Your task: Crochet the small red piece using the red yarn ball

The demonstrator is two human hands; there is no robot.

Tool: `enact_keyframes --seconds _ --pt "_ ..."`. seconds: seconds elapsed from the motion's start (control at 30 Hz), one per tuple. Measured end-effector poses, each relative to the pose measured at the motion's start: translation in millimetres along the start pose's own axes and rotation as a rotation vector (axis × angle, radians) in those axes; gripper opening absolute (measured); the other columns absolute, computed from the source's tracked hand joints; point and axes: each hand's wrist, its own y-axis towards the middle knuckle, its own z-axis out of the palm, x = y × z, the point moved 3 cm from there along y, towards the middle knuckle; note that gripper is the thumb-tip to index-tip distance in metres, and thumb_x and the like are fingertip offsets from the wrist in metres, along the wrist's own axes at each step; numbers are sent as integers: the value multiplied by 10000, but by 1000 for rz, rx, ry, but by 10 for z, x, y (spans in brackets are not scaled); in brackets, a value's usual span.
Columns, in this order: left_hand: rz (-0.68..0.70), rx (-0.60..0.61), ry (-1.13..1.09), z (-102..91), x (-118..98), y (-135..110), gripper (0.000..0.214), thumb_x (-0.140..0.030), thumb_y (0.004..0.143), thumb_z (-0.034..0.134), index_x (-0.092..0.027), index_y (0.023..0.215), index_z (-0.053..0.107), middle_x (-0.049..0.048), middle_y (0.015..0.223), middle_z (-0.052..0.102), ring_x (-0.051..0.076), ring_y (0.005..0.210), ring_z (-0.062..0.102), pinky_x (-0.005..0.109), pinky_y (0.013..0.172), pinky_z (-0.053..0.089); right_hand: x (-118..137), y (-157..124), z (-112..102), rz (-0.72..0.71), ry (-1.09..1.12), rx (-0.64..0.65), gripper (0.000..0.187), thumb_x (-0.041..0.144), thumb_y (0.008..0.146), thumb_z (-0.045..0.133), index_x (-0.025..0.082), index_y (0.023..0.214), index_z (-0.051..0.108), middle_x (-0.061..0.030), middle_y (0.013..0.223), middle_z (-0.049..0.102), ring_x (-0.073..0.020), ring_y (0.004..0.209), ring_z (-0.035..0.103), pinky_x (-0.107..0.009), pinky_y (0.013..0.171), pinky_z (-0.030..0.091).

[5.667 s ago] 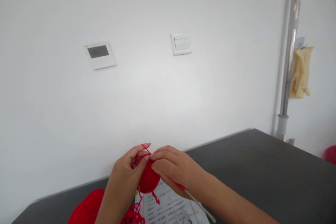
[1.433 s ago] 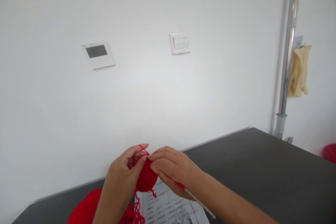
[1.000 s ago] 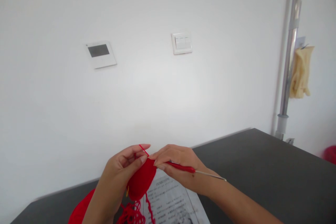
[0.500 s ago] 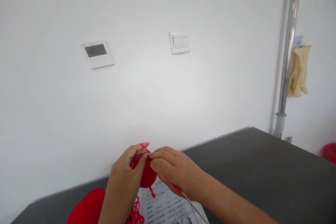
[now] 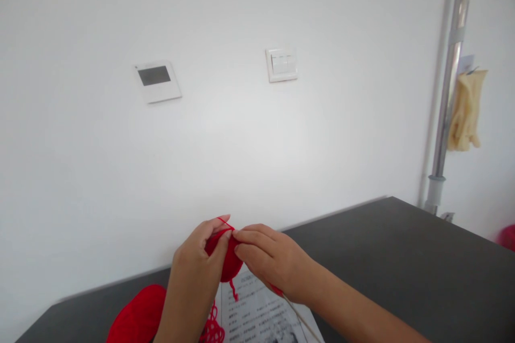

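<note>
A white wall (image 5: 225,144) with a panel (image 5: 157,83) and a switch (image 5: 282,65) stands behind the dark table (image 5: 382,262). A printed sheet (image 5: 257,313) lies there, with loose yarn (image 5: 212,328) near its left edge and a red ball (image 5: 139,313) farther left. Above the sheet, the left hand (image 5: 199,249) pinches the red piece (image 5: 232,263) between thumb and fingers, a strand (image 5: 225,223) over its index finger. The right hand (image 5: 277,257) is closed around the hook (image 5: 298,313), fingertips meeting the piece's edge. A short tail (image 5: 234,290) hangs below the piece.
</note>
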Motion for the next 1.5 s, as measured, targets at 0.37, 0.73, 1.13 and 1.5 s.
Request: enact_keyframes --seconds 0.37,0.73,1.13,1.5 --pt "-107 181 -324 37 74 -23 393 -379 717 613 -187 1054 673 50 869 741 230 797 676 322 711 530 -72 -46 -4 88 188 -66 129 112 911 515 136 1016 586 -80 934 652 -144 866 594 -243 747 529" --pt "-352 303 -818 110 -15 -63 464 -398 646 743 -162 1045 712 35 674 716 159 615 624 241 577 472 -154 -25 -119 -2 255 -9 130 120 916 526 113 1023 598 -111 984 668 -157 923 602 -270 776 548" --pt "-443 359 -910 112 42 -24 211 -282 569 819 -138 686 719 10 577 676 91 505 568 178 498 421 -25 9 -113 -173 153 27 104 84 899 543 76 969 619 -99 959 689 -170 967 604 -263 880 544" --pt "-525 296 -1051 142 86 2 221 -289 551 822 -136 676 721 31 571 697 107 481 589 184 468 440 43 -29 -51 -12 77 -58 180 121 947 448 87 1033 602 -123 991 675 -186 961 611 -295 828 568"
